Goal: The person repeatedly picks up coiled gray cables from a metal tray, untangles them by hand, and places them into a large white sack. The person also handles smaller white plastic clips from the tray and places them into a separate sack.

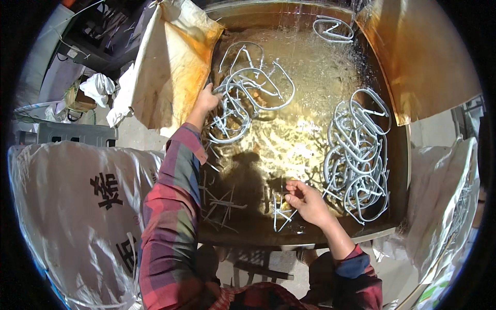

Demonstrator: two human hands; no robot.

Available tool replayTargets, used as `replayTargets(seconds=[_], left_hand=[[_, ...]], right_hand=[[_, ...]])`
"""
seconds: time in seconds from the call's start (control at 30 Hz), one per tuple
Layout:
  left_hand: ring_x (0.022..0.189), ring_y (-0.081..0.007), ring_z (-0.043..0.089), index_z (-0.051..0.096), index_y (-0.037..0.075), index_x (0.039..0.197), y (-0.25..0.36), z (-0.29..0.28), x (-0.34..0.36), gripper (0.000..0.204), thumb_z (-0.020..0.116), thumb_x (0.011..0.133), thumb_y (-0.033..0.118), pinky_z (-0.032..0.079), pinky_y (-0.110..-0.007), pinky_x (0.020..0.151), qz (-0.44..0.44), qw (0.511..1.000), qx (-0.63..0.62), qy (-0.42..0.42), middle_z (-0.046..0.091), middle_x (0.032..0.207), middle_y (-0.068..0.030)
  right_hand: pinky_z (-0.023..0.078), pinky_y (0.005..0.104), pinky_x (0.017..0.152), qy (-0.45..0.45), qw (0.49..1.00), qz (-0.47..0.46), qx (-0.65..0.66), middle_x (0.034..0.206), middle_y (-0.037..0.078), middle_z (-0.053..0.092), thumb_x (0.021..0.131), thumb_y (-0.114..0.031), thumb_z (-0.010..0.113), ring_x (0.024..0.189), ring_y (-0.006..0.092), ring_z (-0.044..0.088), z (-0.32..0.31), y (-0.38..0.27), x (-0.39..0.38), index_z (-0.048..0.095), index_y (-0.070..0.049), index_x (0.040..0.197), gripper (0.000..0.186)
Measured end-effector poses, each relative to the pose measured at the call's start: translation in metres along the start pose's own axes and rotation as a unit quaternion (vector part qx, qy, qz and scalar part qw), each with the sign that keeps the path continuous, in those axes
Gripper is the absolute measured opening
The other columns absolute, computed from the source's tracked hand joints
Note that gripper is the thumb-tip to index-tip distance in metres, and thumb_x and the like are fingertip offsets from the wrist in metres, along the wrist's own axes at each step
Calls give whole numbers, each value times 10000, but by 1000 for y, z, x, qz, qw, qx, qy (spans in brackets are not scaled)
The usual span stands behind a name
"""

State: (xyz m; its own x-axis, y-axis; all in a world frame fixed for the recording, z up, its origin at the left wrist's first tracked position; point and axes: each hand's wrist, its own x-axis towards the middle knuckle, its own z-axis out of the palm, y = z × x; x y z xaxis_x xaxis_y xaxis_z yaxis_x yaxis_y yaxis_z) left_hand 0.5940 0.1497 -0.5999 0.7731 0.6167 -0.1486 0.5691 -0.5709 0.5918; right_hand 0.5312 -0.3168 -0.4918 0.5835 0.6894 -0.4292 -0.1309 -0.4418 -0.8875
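My left hand [207,99] reaches to the left side of a shallow water-covered tray, its fingers curled at the edge of a grey oval ring [231,135] in a loose pile. Part of those fingers is hidden. Just above that pile lies another large grey ring [292,88] with thin inner branches. My right hand [306,204] is over the near part of the tray, thumb and fingertips pinched together; what is between them is too small to make out. Below its fingertips sits a thin branched grey offcut [281,214].
A tangled heap of grey rings [356,155] fills the tray's right side. One ring [333,29] lies at the far right under falling water. More offcuts [222,206] are at the near left. Stained sheets [173,62] flank the tray; a large white sack [77,206] stands left.
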Motion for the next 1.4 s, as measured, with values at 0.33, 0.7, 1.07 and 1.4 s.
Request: replayTargets(seconds=[0.33, 0.7, 1.07, 1.4], left_hand=[[1358, -324, 247, 52, -34, 1437, 25, 14, 21, 1197, 816, 540, 176, 316, -339, 1060, -43, 982, 68, -171, 182, 1464, -275], [670, -200, 590, -31, 75, 1463, 45, 20, -15, 1076, 661, 651, -62, 499, -314, 555, -117, 918, -297, -234, 589, 986, -150], [1301, -319, 216, 661, 132, 1107, 69, 29, -62, 570, 702, 567, 311, 265, -458, 1034, -15, 987, 119, -110, 276, 1421, -96], [557, -174, 554, 97, 52, 1445, 51, 62, -95, 986, 612, 612, -62, 425, -289, 425, -152, 870, -429, -188, 576, 842, -146]], right_hand=[[468, 387, 861, 4, 990, -6, -144, 1107, 196, 601, 854, -228, 633, 1025, 346, 581, -19, -1, 6, 519, -21, 1196, 416], [463, 402, 864, -32, 980, -22, -194, 1121, 193, 589, 865, -218, 608, 1051, 350, 560, -14, -11, 14, 510, -21, 1177, 382], [454, 411, 876, -34, 974, -75, -212, 1110, 180, 594, 870, -264, 595, 1034, 364, 557, -1, -31, -11, 505, -22, 1186, 408], [464, 432, 846, -46, 961, -37, -271, 1081, 209, 596, 866, -226, 597, 996, 380, 569, -3, -22, -30, 510, -21, 1174, 380]])
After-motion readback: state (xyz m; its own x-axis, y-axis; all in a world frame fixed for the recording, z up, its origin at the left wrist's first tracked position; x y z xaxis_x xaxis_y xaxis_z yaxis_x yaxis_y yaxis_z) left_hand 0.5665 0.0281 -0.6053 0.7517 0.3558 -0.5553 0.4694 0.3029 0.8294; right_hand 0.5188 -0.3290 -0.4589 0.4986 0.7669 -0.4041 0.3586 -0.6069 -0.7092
